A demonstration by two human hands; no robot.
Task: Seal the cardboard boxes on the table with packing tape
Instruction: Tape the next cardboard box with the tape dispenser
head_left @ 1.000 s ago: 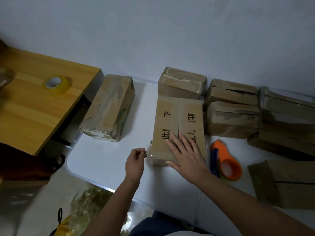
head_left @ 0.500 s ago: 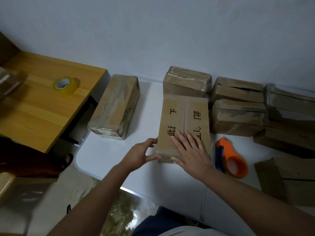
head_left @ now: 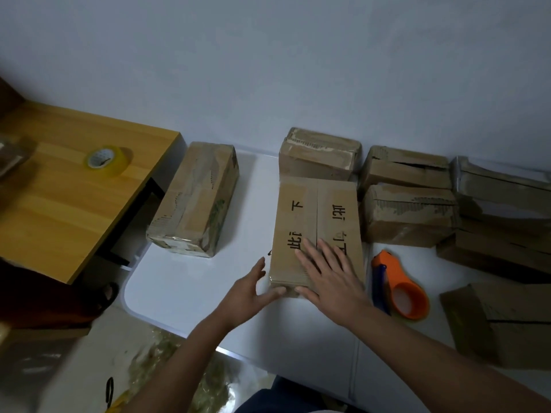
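Box [head_left: 316, 222] — right hand [head_left: 331, 281] flat on top, left hand [head_left: 249, 293] cupping corner.

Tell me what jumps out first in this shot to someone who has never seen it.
The two hands at the centre: the right hand lies flat on top of the printed cardboard box, and the left hand touches its near left corner. Next, the orange tape dispenser just right of that box on the white table. Then the yellow tape roll on the wooden desk at far left.

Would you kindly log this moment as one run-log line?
right hand: flat on printed box | left hand: touching its near left corner | orange tape dispenser: idle, right of box
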